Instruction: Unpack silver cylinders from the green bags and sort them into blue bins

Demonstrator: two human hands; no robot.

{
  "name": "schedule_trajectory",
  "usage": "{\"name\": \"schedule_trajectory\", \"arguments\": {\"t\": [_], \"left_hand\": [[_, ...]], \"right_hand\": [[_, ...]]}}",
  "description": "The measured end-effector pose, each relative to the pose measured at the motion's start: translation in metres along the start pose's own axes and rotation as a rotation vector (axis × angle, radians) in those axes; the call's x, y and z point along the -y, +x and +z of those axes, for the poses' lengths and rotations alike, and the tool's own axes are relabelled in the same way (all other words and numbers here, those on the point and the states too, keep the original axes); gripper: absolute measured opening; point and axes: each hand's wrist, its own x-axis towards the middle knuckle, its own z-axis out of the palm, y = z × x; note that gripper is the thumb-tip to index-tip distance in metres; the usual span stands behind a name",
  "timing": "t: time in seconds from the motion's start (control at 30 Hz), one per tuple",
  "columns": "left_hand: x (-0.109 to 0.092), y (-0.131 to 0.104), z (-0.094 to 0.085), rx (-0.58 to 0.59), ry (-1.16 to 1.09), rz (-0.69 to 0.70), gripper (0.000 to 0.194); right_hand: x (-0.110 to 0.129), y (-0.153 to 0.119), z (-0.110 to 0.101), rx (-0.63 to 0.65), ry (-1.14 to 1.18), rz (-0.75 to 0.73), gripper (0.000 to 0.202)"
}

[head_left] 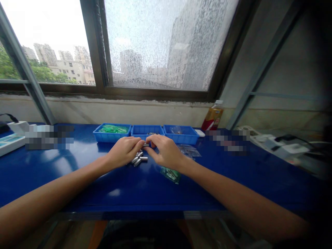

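The table (103, 193) spreads beneath the grip; three bins (144, 130) stand beyond. The left hand (126, 149) curls closed; the right hand (166, 150) has thumb and forefinger slightly parted. Nearer, to the right, lies a green bag (171, 175); just nearer-left, loose pieces (143, 158). Both hands' fingertips pinch one metal piece (146, 145).
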Motion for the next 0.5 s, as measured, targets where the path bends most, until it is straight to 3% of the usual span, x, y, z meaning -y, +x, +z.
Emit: {"name": "schedule_trajectory", "arguments": {"t": [0.13, 0.3, 0.5], "left_hand": [[-0.0003, -0.0012, -0.0019, -0.069, -0.047, -0.017, 0.021], [-0.0006, -0.002, -0.002, -0.122, -0.024, 0.035, 0.02], [-0.0011, -0.0007, -0.0054, -0.135, 0.012, 0.006, 0.022]], "right_hand": [[-0.0012, 0.0012, 0.0008, -0.031, 0.114, 0.106, 0.025], [0.0001, 0.0018, 0.0024, -0.05, 0.205, 0.18, 0.035], [0.0029, -0.0009, 0.0021, -0.069, 0.2, 0.145, 0.025]]}}
